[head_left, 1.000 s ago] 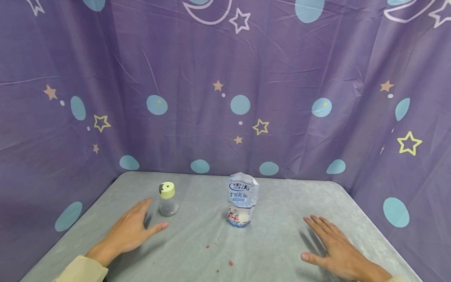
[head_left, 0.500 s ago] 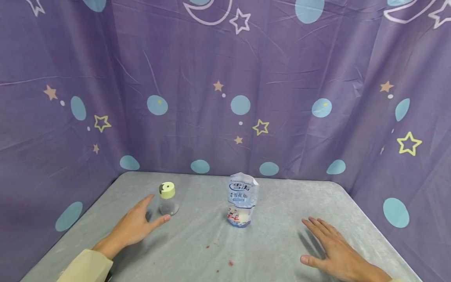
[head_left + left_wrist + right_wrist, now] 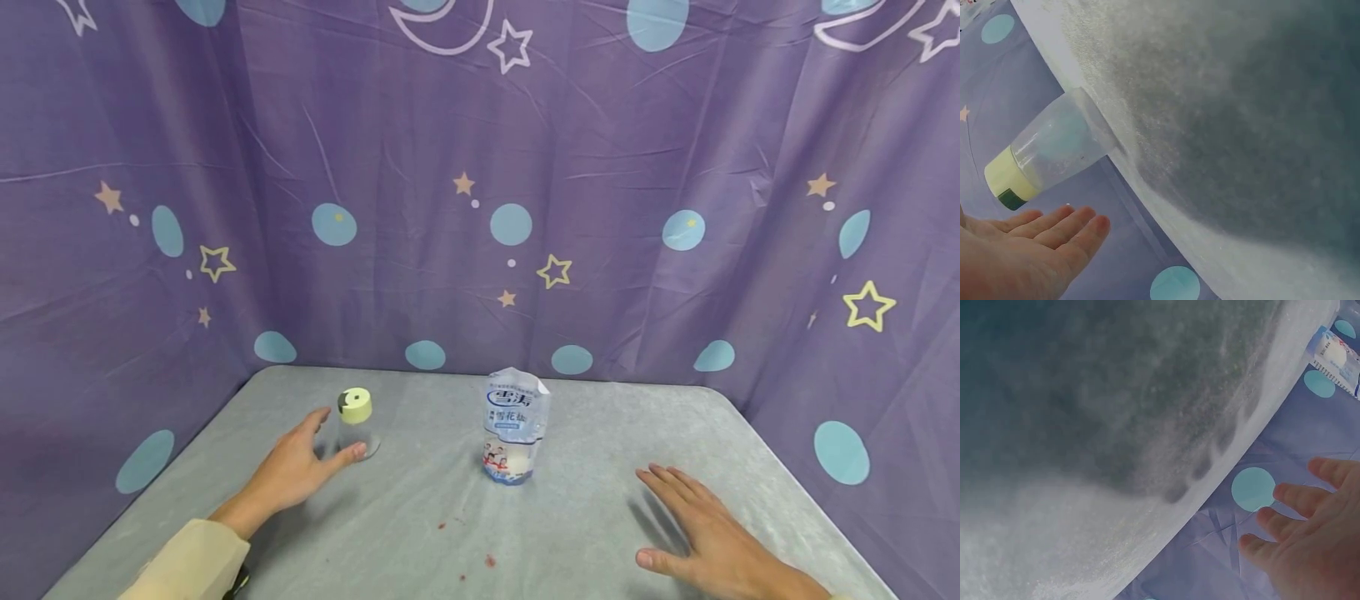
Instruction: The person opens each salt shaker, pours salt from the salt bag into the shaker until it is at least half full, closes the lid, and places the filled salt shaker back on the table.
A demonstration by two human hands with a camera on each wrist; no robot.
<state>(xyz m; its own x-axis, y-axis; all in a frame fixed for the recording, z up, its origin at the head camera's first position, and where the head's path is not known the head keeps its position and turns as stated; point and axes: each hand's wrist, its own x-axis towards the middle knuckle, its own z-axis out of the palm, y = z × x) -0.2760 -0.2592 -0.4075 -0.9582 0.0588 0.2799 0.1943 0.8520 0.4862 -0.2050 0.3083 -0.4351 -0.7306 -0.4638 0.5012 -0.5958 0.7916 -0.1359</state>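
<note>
My left hand [image 3: 296, 467] reaches toward a clear seasoning jar [image 3: 356, 408] with a pale yellow cap, standing upright on the left of the table. Its thumb and fingers are spread around the near side of the jar, and the thumb overlaps the jar's base in the head view. In the left wrist view, the fingers [image 3: 1075, 234] lie beside the cap with a gap between. My right hand [image 3: 701, 525] is over the right part of the table, palm down, fingers extended, holding nothing. A blue and white bag of salt [image 3: 515, 425] stands upright between the hands.
The table [image 3: 600, 517] has a grey cloth-like top with a few small red marks near the front. Purple curtains [image 3: 435, 275] with stars and dots enclose its back and both sides.
My left hand has moved forward and right, closer to the jar, its thumb now overlapping the base. The right hand has barely shifted; the jar and salt bag stay in place.
</note>
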